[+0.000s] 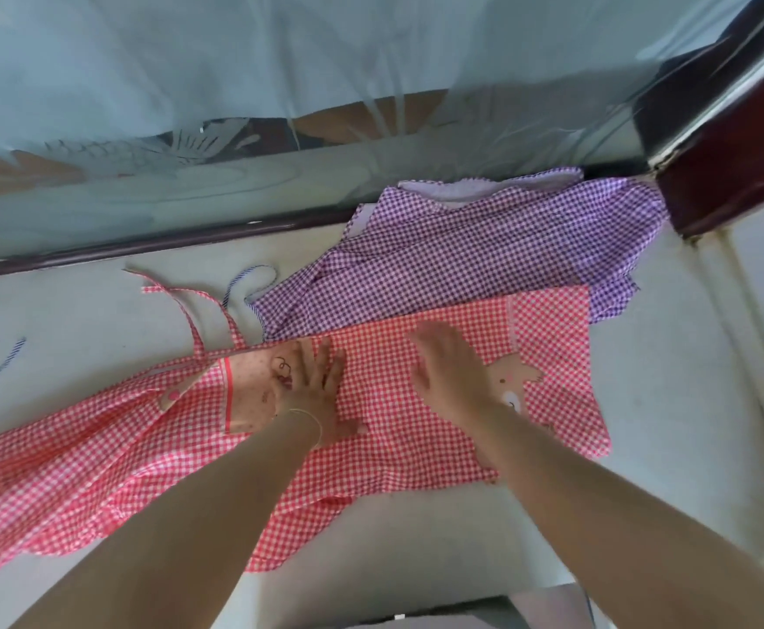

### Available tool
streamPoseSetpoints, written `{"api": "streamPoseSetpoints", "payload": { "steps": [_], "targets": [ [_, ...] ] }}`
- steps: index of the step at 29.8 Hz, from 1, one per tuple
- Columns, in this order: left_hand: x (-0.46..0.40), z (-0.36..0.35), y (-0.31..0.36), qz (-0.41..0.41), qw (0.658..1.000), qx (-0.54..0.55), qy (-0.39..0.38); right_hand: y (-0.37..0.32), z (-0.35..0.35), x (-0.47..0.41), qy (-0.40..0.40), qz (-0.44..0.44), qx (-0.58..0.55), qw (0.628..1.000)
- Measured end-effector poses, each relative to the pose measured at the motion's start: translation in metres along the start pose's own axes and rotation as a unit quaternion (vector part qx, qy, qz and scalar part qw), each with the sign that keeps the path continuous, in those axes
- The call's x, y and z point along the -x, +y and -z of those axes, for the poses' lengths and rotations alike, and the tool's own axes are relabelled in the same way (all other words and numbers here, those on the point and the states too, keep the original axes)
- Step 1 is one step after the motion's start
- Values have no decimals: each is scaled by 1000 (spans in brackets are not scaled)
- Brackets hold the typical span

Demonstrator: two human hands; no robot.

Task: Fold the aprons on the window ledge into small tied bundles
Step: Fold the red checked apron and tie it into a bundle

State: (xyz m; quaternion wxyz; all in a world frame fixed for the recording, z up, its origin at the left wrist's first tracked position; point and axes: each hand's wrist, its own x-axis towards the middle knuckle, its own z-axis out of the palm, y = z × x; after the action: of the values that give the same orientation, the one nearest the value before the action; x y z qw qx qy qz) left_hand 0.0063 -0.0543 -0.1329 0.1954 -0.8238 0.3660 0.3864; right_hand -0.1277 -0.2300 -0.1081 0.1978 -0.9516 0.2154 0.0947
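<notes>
Red apron point(384, 429) spread mid-frame on ledge point(76, 324), overlapping purple apron point(462, 256) at upper right. Left hand point(314, 388) and right hand point(450, 370) flat on red apron, fingers straight, grasping nothing.

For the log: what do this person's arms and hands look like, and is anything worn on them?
Both forearms are bare right to the frame edge, with no sleeves in view. No gloves and no rings that I can make out. The left hand has a thin, pale bracelet around its wrist. The right hand and its wrist carry nothing visible: no watch, no band.
</notes>
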Motion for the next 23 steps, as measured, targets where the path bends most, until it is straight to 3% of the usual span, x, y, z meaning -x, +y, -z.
{"api": "streamPoseSetpoints", "payload": {
  "steps": [2,3,7,10,11,13,14,16,19,23],
  "targets": [
    [-2,-1,0,3,1000,-9,-2,-7,-30,17,-129,2,30,991],
    [-3,0,1,4,1000,-12,-1,1,-37,20,-151,-23,46,987],
    [-2,-1,2,9,1000,-17,8,53,-32,22,-137,-155,53,977],
    [-2,-1,3,6,1000,-14,15,56,-18,21,-72,-233,36,969],
    [-1,-2,2,6,1000,-11,17,45,-16,21,-32,-201,50,978],
    [0,-2,2,4,1000,-9,19,11,-15,19,37,-54,23,998],
    [2,-1,2,2,1000,-8,19,-13,-18,17,40,27,-22,999],
    [4,5,-1,-12,1000,9,20,-57,-26,13,-40,104,-96,989],
    [10,17,-17,-52,991,106,58,-94,-46,2,-89,63,-96,989],
    [35,-5,-43,16,950,185,250,-121,-50,-17,-125,29,44,991]
  ]
}}
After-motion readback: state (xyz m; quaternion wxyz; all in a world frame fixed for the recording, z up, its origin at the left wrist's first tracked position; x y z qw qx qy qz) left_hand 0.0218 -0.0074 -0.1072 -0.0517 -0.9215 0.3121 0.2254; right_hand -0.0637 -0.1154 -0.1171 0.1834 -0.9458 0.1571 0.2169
